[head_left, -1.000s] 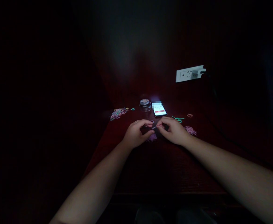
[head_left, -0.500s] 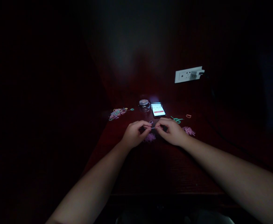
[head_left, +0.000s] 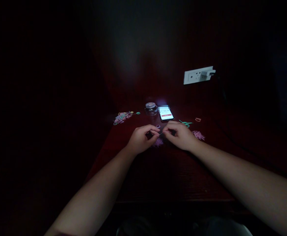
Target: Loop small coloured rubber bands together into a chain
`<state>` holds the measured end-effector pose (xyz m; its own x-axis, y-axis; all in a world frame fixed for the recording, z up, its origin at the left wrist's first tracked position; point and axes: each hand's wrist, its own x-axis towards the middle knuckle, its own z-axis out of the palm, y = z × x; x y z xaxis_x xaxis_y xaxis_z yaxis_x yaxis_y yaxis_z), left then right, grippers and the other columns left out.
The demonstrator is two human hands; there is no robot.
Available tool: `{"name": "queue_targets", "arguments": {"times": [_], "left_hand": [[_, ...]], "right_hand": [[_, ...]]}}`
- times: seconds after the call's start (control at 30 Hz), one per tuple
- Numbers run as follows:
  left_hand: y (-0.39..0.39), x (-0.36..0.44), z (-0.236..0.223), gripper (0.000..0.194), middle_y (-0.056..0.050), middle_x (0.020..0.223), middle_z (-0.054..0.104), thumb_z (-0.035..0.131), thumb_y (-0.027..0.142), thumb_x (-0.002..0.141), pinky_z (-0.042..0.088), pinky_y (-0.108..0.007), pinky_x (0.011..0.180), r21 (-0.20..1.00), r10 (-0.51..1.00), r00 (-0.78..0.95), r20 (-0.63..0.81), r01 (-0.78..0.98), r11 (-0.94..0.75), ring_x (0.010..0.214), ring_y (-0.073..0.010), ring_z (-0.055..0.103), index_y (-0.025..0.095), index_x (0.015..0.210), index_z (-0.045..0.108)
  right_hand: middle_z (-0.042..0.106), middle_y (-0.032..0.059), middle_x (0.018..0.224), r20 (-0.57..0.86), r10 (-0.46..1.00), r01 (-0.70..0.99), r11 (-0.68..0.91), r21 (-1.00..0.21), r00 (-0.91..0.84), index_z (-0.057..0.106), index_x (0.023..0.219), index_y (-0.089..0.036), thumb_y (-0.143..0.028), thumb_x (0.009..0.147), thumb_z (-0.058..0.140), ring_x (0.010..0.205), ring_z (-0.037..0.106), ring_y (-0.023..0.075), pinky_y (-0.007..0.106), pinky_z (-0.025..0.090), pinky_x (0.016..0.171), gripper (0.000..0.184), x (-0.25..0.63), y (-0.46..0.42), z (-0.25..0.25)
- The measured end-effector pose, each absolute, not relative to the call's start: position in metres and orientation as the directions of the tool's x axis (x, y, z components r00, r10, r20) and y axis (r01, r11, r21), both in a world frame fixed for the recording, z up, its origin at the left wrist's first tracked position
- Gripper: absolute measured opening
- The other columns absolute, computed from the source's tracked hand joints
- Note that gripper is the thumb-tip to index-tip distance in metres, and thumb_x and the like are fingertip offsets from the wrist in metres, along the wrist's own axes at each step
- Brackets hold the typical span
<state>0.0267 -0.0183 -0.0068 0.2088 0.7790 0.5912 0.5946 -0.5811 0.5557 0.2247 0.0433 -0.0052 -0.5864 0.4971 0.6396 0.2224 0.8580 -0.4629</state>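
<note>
A thin, pale elastic band (head_left: 161,133) stretches across the small gap between my fingertips. My left hand (head_left: 141,140) pinches one end of it between thumb and fingers, and my right hand (head_left: 180,136) pinches the other. Just under the fingertips lies a heap of purple elastic bands (head_left: 159,142), partly covered by my left hand. One loose purple band (head_left: 158,126) rests beyond the gap. Beside my right wrist is a pile of pink bands (head_left: 198,135). Green strips and loops (head_left: 186,124) lie behind my right hand; their exact kind is unclear.
A mixed pile of coloured bands (head_left: 122,117) sits at the table's far left. Towards the back stand a lidded clear jar (head_left: 151,110) and a lit phone (head_left: 166,113). An orange loop (head_left: 197,120) lies at right. A wall socket (head_left: 194,76) holds a plug with a dark cable.
The view has shifted slightly, so the objects sit a little higher. Both hands keep their pinch; the band between them now slants rather than lying level.
</note>
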Motion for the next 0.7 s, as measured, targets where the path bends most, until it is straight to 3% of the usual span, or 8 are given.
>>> {"name": "queue_targets", "arguments": {"times": [0.4,0.7], "left_hand": [[-0.0162,0.0266,-0.0083,0.019,-0.004,0.09,0.074,0.067,0.021,0.081,0.056,-0.026,0.076,0.57,0.782,0.189,0.595,0.586,-0.576,0.081,-0.0145,0.07,0.018,0.1,0.068],[-0.0169,0.026,-0.0048,0.022,-0.004,0.091,0.073,0.065,0.021,0.082,0.057,-0.028,0.078,0.531,0.767,0.236,0.597,0.6,-0.599,0.082,-0.0147,0.07,0.018,0.104,0.066]], "right_hand": [[0.057,0.0014,0.073,0.648,0.45,0.123,0.866,-0.485,-0.614,0.064,0.086,-0.018,-0.013,0.081,0.058,0.069,0.054,0.0152,0.028,0.044,0.065,0.009,0.2253,0.0419,-0.0047],[0.057,0.0011,0.072,0.616,0.47,0.112,0.842,-0.528,-0.632,0.065,0.081,-0.018,-0.013,0.082,0.057,0.067,0.054,0.0139,0.027,0.044,0.063,0.009,0.2232,0.0433,-0.0081]]}}
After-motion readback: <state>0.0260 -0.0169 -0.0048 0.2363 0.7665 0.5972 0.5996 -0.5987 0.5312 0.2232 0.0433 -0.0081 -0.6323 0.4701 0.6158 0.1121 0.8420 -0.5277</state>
